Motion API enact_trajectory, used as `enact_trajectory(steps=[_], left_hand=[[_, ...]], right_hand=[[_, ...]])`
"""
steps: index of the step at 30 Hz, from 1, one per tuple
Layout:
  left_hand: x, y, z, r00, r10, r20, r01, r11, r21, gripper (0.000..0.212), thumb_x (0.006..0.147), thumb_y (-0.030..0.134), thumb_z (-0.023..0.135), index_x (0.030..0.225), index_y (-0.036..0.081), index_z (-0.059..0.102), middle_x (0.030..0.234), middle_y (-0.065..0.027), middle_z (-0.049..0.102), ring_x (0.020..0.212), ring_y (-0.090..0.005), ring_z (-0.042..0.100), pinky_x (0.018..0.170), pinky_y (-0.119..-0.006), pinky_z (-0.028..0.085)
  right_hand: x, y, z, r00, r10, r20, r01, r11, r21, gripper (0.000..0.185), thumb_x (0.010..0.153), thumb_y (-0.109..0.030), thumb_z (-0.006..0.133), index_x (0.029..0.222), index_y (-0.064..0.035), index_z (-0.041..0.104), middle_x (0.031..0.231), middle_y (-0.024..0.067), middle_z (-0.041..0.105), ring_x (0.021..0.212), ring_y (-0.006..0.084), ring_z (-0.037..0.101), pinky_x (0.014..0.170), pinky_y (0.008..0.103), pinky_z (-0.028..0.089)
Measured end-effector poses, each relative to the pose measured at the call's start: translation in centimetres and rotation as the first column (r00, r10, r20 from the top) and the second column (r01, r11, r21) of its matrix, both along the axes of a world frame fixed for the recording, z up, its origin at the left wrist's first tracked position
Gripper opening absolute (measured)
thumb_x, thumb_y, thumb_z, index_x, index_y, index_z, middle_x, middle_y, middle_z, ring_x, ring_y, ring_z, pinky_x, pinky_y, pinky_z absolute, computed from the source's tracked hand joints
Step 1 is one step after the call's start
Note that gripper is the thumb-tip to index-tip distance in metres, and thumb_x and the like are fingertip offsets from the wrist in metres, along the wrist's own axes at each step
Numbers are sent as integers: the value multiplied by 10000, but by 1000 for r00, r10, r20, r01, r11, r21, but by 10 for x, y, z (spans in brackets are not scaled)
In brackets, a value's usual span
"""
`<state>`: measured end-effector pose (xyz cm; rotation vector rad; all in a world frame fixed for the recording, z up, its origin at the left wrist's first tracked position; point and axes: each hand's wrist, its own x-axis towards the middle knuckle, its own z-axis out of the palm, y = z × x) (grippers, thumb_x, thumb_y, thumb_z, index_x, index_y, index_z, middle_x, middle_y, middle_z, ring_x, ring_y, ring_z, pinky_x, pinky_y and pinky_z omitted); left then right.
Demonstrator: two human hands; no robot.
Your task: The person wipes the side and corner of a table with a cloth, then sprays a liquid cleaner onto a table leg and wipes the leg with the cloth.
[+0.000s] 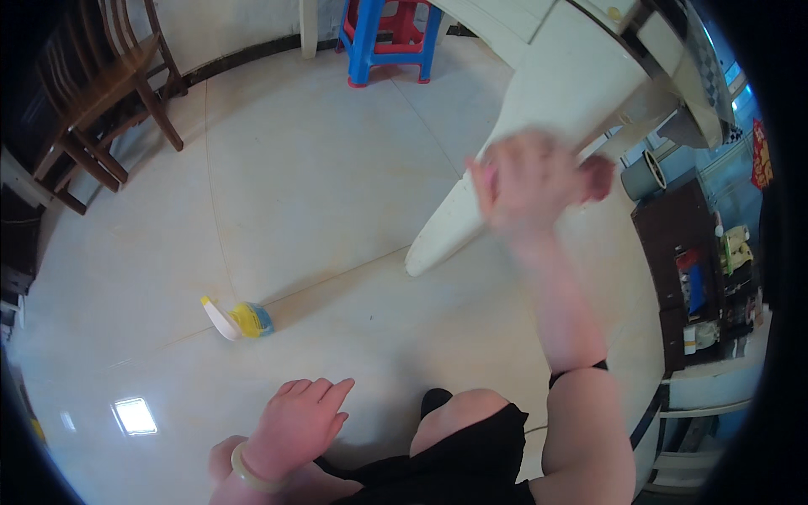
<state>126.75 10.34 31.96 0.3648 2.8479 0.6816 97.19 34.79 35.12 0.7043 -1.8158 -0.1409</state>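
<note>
My right hand [529,183], blurred, is wrapped around a pinkish-red cloth [597,178] whose ends stick out at both sides of the fist. Hand and cloth are at the curved white leg [442,241] of a piece of furniture, apparently a table; the fingers hide whether the cloth touches it. My left hand [302,418] hangs over the floor near my knee, with nothing in it and its thumb apart from the fingers. A pale bangle [245,472] circles the left wrist. On the floor to the left, a spray bottle [254,320] stands with a yellow body, blue label and white trigger head.
Wooden chairs [120,88] stand at the upper left. A blue and red plastic stool [369,47] is by the far wall. On the right are a grey bin [642,178] and a dark cabinet [663,233] with assorted items. Glossy tiles [328,189] cover the floor.
</note>
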Motion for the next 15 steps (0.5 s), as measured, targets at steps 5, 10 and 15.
enact_trajectory(steps=[5, 10, 15], left_hand=[[3, -8, 12, 998, -53, -25, 53, 998, 14, 433, 825, 186, 726, 1241, 112, 628, 963, -63, 642, 898, -271, 630, 864, -389, 509], [14, -17, 14, 996, -69, -47, 68, 997, -34, 463, 818, 164, 717, 1261, 108, 596, 935, -51, 621, 888, -250, 622, 859, -356, 500], [15, -14, 12, 993, -96, -74, 91, 994, -64, 475, 817, 150, 703, 1273, 106, 577, 923, -49, 608, 885, -235, 617, 855, -342, 494]], right_hand=[[17, 31, -214, 987, -147, 68, 101, 885, 454, 238, 854, -218, 560, 977, -50, 674, 1019, 85, 591, 822, 249, 539, 687, 420, 450], [20, 30, -155, 932, -159, 326, -41, 848, 529, 204, 821, -210, 567, 949, -85, 666, 1020, 46, 613, 807, 225, 561, 622, 441, 445], [-1, 1, 32, 993, -119, -24, 121, 947, 297, 141, 813, -169, 605, 949, -198, 630, 934, 11, 565, 833, 234, 576, 686, 451, 440]])
